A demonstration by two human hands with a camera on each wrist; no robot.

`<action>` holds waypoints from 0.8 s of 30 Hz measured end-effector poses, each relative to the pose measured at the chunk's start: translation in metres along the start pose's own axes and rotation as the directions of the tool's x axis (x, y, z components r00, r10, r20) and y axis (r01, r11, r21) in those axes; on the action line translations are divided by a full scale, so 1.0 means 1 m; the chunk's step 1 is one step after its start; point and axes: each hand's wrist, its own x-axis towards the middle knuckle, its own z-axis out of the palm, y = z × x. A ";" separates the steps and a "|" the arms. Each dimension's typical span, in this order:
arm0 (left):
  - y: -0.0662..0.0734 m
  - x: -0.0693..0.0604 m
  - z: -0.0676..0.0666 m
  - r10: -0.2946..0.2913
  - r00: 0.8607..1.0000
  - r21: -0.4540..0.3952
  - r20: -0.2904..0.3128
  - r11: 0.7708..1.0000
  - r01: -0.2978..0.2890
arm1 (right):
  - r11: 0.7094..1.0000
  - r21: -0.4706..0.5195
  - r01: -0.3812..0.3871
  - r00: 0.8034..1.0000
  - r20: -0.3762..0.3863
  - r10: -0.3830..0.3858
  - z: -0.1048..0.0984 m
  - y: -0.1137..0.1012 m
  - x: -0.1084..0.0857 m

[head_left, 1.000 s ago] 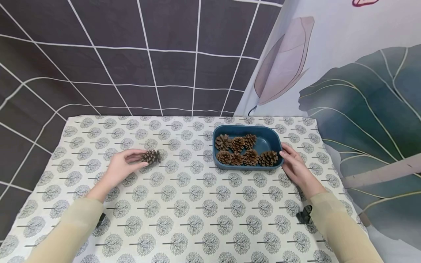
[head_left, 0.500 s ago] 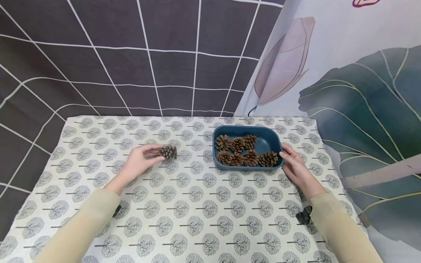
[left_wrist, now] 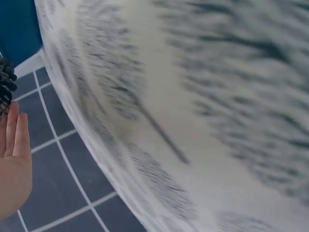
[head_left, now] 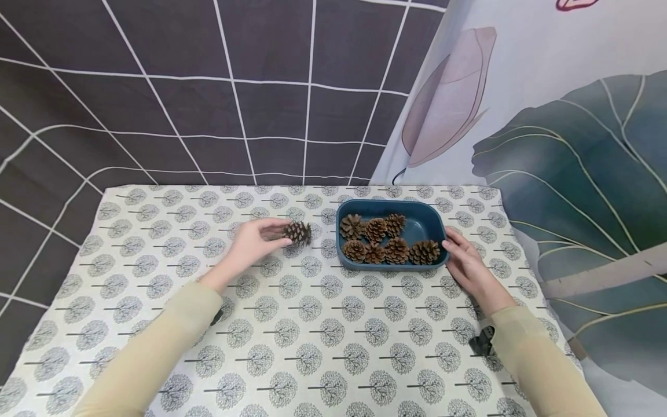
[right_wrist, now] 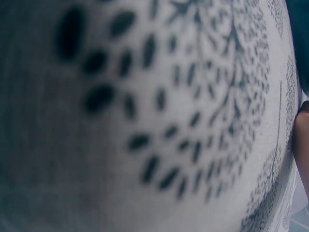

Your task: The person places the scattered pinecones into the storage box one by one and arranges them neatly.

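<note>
My left hand (head_left: 253, 243) pinches a brown pine cone (head_left: 297, 233) between thumb and fingers, to the left of the blue tub. In the left wrist view part of that pine cone (left_wrist: 6, 84) shows at the fingertips, at the left edge. The blue tub (head_left: 418, 226) holds several pine cones in two rough rows, with bare floor at its back right. My right hand (head_left: 469, 260) grips the tub's right end, thumb at the rim. Only a sliver of the right hand (right_wrist: 302, 140) appears in the right wrist view.
A cloth printed with grey trees covers the table (head_left: 312, 347). Behind it hangs a dark curtain (head_left: 271, 110) with white grid lines. A pale curtain (head_left: 521, 52) with large leaves borders the right side.
My left hand has carried the pine cone to the right and slightly away from me, closer to the tub. The right hand and the tub have stayed in place.
</note>
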 end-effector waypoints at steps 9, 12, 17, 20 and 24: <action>0.026 0.017 0.015 0.074 0.997 -0.038 0.024 0.997 -0.073 | 1.000 0.002 0.011 1.000 0.001 -0.011 0.001 0.001 0.000; 0.033 0.023 0.021 0.109 0.993 -0.075 0.038 0.992 -0.106 | 1.000 -0.006 0.014 1.000 0.004 -0.014 0.002 0.001 0.001; 0.048 0.033 0.032 0.166 0.985 -0.067 0.055 0.985 -0.162 | 1.000 -0.008 0.007 1.000 0.001 -0.007 0.002 0.001 0.000; 0.057 0.038 0.041 0.192 0.979 -0.060 0.064 0.980 -0.189 | 1.000 -0.003 0.000 1.000 -0.003 0.000 0.002 0.000 0.000; 0.067 0.047 0.054 0.223 0.972 -0.055 0.078 0.974 -0.220 | 1.000 -0.010 -0.003 1.000 -0.008 0.003 0.002 0.000 0.000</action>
